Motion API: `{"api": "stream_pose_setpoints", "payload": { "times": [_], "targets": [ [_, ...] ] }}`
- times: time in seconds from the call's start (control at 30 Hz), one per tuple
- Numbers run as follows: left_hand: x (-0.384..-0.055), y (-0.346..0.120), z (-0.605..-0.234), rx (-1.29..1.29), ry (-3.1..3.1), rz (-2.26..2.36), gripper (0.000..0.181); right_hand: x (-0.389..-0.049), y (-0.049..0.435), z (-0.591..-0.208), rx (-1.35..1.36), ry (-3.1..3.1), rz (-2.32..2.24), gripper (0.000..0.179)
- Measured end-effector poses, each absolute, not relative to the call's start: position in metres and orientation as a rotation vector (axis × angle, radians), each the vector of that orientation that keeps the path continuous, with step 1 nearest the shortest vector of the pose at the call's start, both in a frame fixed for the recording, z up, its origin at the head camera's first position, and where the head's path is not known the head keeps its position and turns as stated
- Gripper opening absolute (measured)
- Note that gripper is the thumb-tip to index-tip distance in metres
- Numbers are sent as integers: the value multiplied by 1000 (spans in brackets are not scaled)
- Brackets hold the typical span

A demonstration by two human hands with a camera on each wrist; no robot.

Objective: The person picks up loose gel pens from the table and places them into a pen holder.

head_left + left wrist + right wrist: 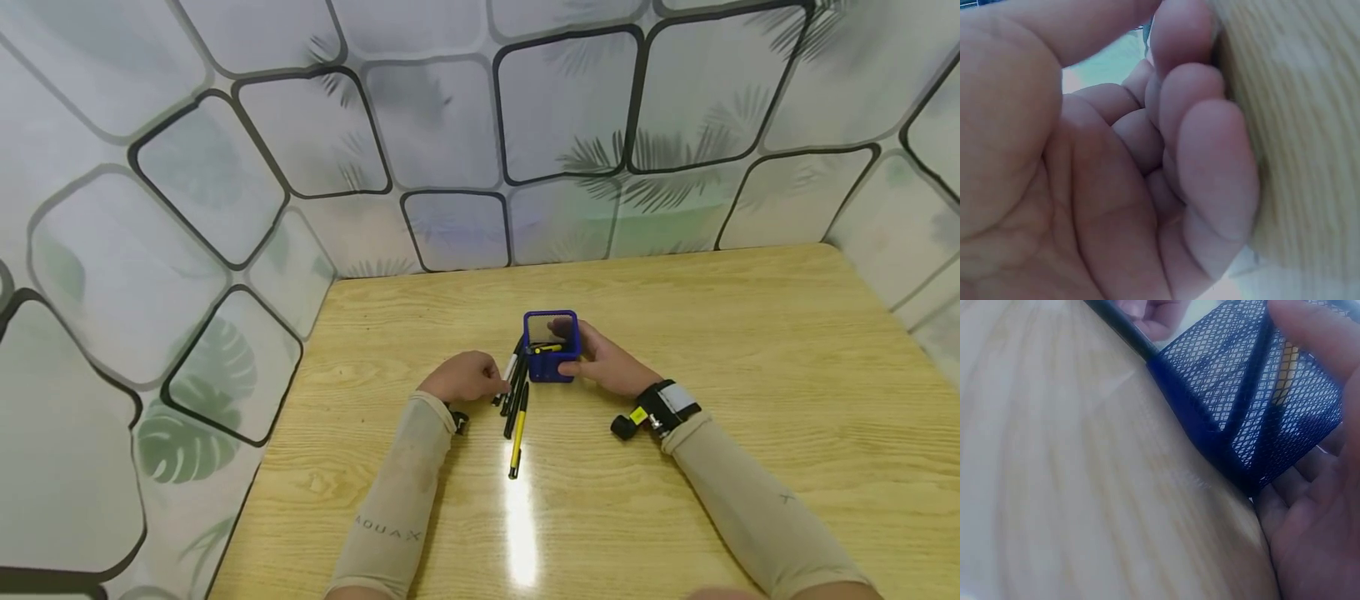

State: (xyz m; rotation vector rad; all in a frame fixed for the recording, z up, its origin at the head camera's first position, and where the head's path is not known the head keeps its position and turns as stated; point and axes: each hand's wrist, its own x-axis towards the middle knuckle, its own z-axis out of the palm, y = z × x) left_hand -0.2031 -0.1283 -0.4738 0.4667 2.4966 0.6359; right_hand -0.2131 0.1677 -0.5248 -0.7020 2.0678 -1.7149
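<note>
Left hand (467, 377), one: is pinching white pen (512, 367), one, left of cup (543, 368). Right hand (611, 367), one: is gripping cup's right side. Cup, one, blue mesh: is sitting toward table's (750, 350) far edge, holding at least one yellow pen (549, 348). Black pens (513, 408), overlapping, uncountable: are lying between left hand and cup. Yellow-black pen (519, 433), one: is lying nearest near edge.

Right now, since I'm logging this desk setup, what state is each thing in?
Blue mesh pen holder: on the table, pens inside.
Yellow-and-black pen: lying loose on the table.
Dark pens: lying beside the holder; caps too small to judge.
Left hand: fingers curled, by the loose pens; grip unclear.
Right hand: holding the pen holder.
</note>
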Motion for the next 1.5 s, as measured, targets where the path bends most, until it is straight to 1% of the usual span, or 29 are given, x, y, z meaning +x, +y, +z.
{"api": "stream_pose_setpoints", "payload": {
  "times": [0.23,0.47,0.6,0.73,0.9,1.07,1.13,1.2,1.4,1.5],
  "targets": [
    [-201,-123,-473,396,2552,608,41,-213,167,-526,-698,2069,-1719,78],
    [-198,-120,-468,281,2615,598,31,-213,167,-525,-673,2062,-1725,80],
    [-199,-123,-467,271,2631,556,43,-213,167,-523,-669,2065,-1723,80],
    [-202,-128,-469,253,2705,560,48,-213,167,-524,-677,2060,-1725,80],
    [-204,-133,-468,195,2761,693,46,-213,168,-524,-672,2064,-1723,82],
    [-204,-135,-463,199,2813,1019,30,-211,168,-522,-657,2072,-1712,82],
    [-204,-135,-461,241,2849,1160,24,-210,168,-522,-649,2073,-1707,81],
    [-204,-134,-459,328,2900,1245,23,-209,167,-521,-644,2077,-1701,81],
    [-205,-131,-448,694,3019,1317,31,-210,168,-522,-650,2070,-1714,80],
    [-202,-129,-441,798,3024,1335,34,-211,168,-523,-659,2064,-1719,80]
  ]
}}
